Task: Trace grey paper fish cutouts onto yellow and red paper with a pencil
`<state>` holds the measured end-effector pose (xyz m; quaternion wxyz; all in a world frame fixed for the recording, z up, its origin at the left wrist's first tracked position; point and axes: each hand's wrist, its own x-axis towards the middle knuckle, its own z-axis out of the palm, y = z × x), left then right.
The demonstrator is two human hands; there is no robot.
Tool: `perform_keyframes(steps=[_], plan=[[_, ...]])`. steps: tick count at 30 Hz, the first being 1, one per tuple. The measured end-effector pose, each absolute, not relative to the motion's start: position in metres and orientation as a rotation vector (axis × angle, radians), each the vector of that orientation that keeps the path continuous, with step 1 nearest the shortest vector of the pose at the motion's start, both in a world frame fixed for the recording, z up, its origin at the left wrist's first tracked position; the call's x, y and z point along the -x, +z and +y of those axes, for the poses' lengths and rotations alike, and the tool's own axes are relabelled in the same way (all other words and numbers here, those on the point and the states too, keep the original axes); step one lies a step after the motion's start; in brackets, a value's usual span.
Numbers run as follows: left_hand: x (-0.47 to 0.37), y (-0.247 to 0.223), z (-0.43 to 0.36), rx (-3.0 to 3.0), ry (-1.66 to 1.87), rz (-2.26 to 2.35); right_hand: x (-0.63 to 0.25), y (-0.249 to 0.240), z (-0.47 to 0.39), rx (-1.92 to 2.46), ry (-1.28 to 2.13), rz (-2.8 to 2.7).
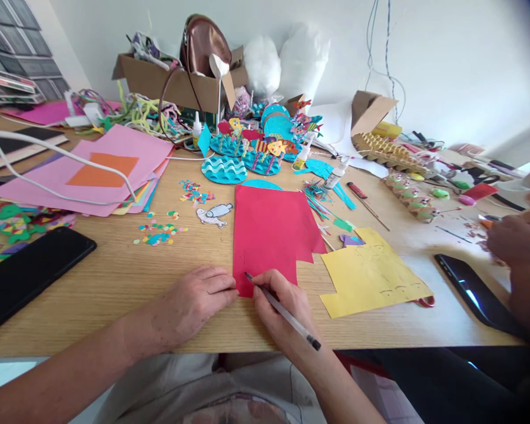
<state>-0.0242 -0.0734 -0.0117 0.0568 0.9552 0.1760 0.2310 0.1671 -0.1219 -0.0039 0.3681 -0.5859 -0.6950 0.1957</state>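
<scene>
A sheet of red paper (269,229) lies on the table before me, its right side cut in steps. In my right hand (287,303) is a pen (287,312) with a clear barrel and black end cap; its tip is at the lower left part of the red paper. My left hand (198,300) rests flat at the paper's lower left edge, fingertips touching it, holding nothing. To the right lies a sheet of yellow paper (371,274) with pencil-like marks and cut corners. Left of the red paper are white fish cutouts (214,215) and paper dots (159,232).
A black phone (35,271) lies at the left, another phone (472,288) at the right. Pink paper sheets (145,147) are stacked at the left under a white cable. Blue fish crafts (224,169) and glue bottles (336,174) stand behind. A co-worker's hand (512,241) is at the right.
</scene>
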Motion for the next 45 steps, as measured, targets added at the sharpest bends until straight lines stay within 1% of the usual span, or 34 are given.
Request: perform_keyframes(steps=[14,29,37,45], plan=[[0.0256,-0.0135,-0.0725,-2.877,0.69,0.532,-0.1683,-0.0054,-0.1232,1.496,0.515,-1.778],[0.0255,-0.0128,-0.0737,-2.857,0.675,0.551,-0.1724,-0.0033,-0.1282,1.453,0.665,-1.785],[0.0269,-0.0167,-0.0736,-2.862,0.681,0.541,-0.1718,-0.0027,-0.128,1.446,0.679,-1.781],[0.0254,-0.0099,-0.0738,-2.908,0.722,0.521,-0.1684,-0.0042,-0.124,1.525,0.607,-1.704]])
